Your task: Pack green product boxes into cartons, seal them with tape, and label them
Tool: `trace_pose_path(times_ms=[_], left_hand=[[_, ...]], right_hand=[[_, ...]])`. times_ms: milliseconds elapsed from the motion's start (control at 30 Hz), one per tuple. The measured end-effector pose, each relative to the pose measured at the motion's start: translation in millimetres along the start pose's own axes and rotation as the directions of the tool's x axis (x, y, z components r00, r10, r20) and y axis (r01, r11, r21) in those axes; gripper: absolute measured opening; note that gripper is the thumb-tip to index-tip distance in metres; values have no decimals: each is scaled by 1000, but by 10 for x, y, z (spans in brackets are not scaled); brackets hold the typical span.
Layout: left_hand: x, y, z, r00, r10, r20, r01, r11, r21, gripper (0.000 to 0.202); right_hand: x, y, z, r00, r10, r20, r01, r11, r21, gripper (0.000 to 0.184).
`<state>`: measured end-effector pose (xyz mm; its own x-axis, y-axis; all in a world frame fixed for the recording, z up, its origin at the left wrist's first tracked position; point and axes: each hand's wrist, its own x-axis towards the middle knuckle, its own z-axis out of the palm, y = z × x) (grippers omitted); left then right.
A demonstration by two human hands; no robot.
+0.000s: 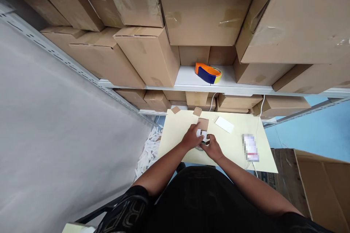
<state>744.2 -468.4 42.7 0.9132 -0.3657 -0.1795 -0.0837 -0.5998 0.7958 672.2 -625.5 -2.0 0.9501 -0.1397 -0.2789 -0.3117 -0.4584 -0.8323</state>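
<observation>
In the head view, a small cardboard piece (203,123) lies at the middle of the pale yellow table, with a small white piece (203,134) against its near side. My left hand (190,138) has its fingers closed on the white piece, thumb on top. Close by on the right, my right hand (213,148) is curled with fingertips at the near edge of that piece. Something small and greenish (201,147) shows below, partly hidden under the fingers. Exactly what the right fingertips pinch is too small to tell.
On the table (175,142) lie two cardboard scraps (197,111), a white flat box (224,124) and a blurred-out phone-like object (250,148) with a cable. Shelves ahead hold cardboard boxes (202,14) and an orange-and-blue tape dispenser (207,73). White paper strips (149,149) pile at left.
</observation>
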Motion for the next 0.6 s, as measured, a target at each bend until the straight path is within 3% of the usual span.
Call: trace_pose_path(times_ms=[133,267,367,433,500,600], left_hand=[[16,8,-23,999,-14,44,14,1000,-3,69],[-43,-114,-39,999,36,-28,-40,990,-133,49],[-145,-251,-6,997,25,-75,-42,972,-229,55],[-209,-302,20,988,84,-131,-106,979,-177,56],[-249,-293,26,966,191,-173,-196,980,-18,50],[-254,-176,-19,953,297,-59,-284,944,166,39]], right_hand=[[8,-110,-132,987,131,90,-131,991,-11,49],[44,-190,-226,987,161,13,-159,980,-118,37],[50,-271,-276,987,158,9,-151,958,-242,29],[47,-349,-289,980,195,41,-171,927,-334,35],[45,-428,-285,972,226,62,-185,903,-388,45],[42,-481,-272,973,224,61,-179,889,-422,41]])
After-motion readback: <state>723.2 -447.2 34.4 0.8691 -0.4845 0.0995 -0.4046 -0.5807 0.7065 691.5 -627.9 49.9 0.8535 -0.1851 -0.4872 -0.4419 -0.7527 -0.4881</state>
